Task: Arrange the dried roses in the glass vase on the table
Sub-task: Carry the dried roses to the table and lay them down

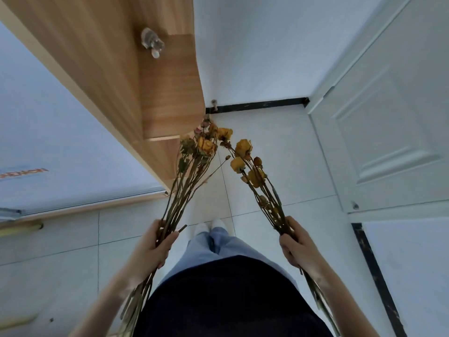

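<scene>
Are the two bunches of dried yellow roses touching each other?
Apart. The head view shows pale floor tile between the left hand's bunch of dried yellow roses and the right hand's bunch along their length.

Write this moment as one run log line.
left hand: holds rose bunch | right hand: holds second bunch | vase: not visible

Two bunches of dried roses: the left bunch (pixel 192 166) and the right bunch (pixel 257 181), one per hand, so two hands, the left hand (pixel 151 249) and the right hand (pixel 297 244). Roughly four yellow heads countable on the right; stems too many and too blurred to number. One white door (pixel 388 132), one wooden cabinet (pixel 126 76), two white shoes (pixel 210 224).
</scene>
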Tool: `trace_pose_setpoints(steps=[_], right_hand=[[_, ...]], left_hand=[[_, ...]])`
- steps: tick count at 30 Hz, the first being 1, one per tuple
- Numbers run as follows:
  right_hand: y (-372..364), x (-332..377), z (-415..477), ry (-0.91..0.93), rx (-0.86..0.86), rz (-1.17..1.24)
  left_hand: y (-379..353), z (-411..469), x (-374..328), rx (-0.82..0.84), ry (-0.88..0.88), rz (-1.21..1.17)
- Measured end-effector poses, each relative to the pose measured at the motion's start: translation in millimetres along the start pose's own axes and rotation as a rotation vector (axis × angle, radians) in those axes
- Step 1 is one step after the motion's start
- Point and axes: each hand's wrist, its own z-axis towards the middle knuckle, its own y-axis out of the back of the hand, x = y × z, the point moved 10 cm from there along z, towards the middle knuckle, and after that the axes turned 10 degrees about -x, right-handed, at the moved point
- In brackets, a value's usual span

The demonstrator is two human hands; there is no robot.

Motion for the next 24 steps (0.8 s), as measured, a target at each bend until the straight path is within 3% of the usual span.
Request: trace_pose_setpoints(steps=[13,24], right_hand=[[46,-91,-74,-0.173,-0.253,0.23],[105,-223,-191,-0.333,-0.575,0.479]], left_hand=[[-75,7,-16,0.295,-0.081,0.189],[-211,-53,-31,0.614,-0.186,0.4]])
